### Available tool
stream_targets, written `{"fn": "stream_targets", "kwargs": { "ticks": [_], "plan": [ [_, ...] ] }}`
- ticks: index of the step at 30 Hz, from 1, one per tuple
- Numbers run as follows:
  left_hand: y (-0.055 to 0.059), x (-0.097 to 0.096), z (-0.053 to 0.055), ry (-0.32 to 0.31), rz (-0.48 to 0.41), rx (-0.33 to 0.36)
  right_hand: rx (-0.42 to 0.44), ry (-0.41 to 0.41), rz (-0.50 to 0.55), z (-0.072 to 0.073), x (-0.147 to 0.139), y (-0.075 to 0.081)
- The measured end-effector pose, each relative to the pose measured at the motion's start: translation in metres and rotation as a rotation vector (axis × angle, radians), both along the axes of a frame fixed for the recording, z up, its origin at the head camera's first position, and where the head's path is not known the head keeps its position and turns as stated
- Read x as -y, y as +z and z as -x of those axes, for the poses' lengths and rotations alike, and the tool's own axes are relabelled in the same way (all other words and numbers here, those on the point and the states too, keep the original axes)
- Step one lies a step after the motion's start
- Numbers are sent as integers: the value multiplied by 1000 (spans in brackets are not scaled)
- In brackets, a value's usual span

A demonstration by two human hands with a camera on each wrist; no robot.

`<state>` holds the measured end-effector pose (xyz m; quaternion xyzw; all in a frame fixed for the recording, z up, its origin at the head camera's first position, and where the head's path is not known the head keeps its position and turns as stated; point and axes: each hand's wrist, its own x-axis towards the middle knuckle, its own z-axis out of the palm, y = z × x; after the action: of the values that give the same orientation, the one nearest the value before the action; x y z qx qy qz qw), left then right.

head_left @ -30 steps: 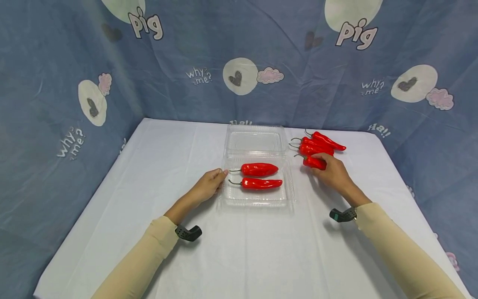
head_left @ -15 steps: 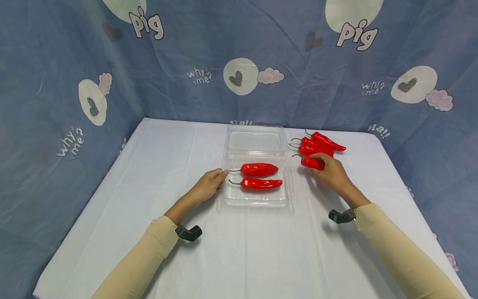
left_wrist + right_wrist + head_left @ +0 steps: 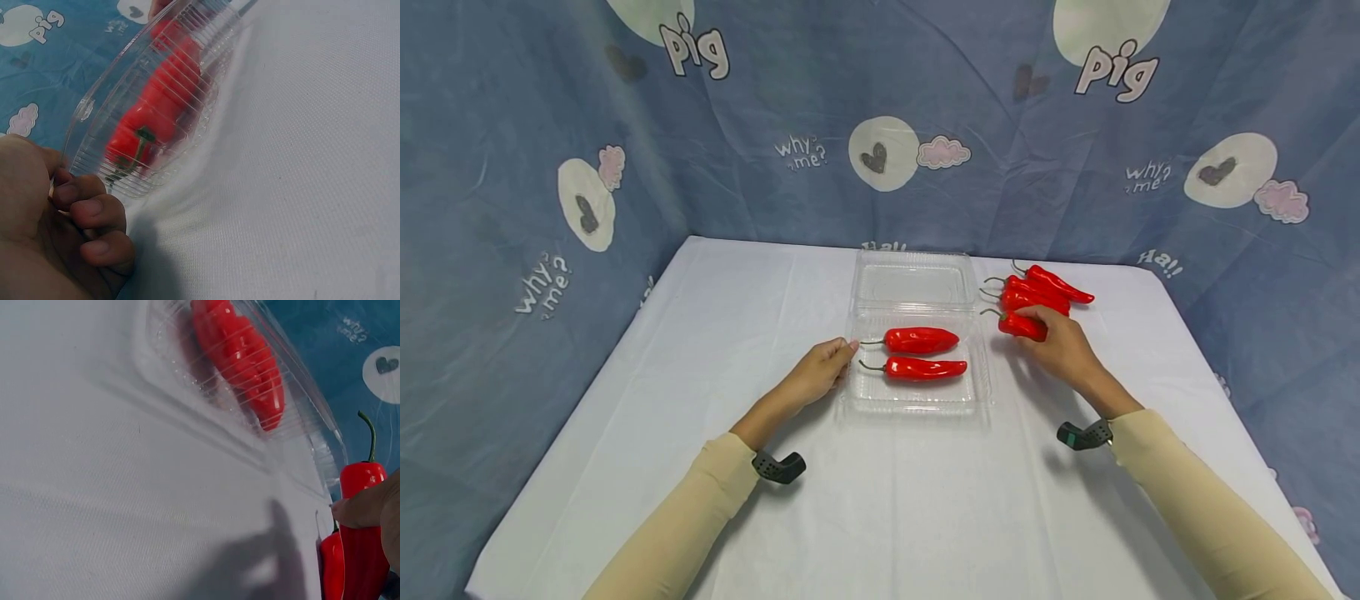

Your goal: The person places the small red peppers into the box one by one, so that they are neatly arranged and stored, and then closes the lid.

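Observation:
A clear plastic clamshell box (image 3: 917, 402) lies with its lid spread back, and two red chili peppers (image 3: 922, 368) rest inside, stems to the left. My left hand (image 3: 817, 370) pinches the box's left rim between thumb and curled fingers, as the left wrist view also shows around the rim (image 3: 80, 122). To the right of the box, my right hand (image 3: 1060, 346) grips another red chili pepper (image 3: 1021, 325) by its body, its green stem pointing left. In the right wrist view the thumb lies across this held pepper (image 3: 364, 556).
Behind the right hand, several more red chili peppers (image 3: 1051, 282) lie in a pile at the table's back right. The box's raised lid (image 3: 916, 282) reaches near the back edge. A patterned blue cloth (image 3: 730, 192) hangs behind the white table (image 3: 865, 517).
My right hand has shifted slightly left with the gripped chili pepper, toward the box. The left hand, the box and the peppers inside have stayed in place.

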<state>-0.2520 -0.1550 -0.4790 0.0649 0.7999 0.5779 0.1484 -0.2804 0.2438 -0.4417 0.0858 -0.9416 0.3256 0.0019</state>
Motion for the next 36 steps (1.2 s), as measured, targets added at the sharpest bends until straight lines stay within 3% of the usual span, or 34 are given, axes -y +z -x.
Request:
{"fn": "stream_targets", "kwargs": {
  "ticks": [36],
  "plan": [
    [-2, 0, 0, -6, 4, -19, -13, 60, 57, -12, 30, 17]
  ]
}}
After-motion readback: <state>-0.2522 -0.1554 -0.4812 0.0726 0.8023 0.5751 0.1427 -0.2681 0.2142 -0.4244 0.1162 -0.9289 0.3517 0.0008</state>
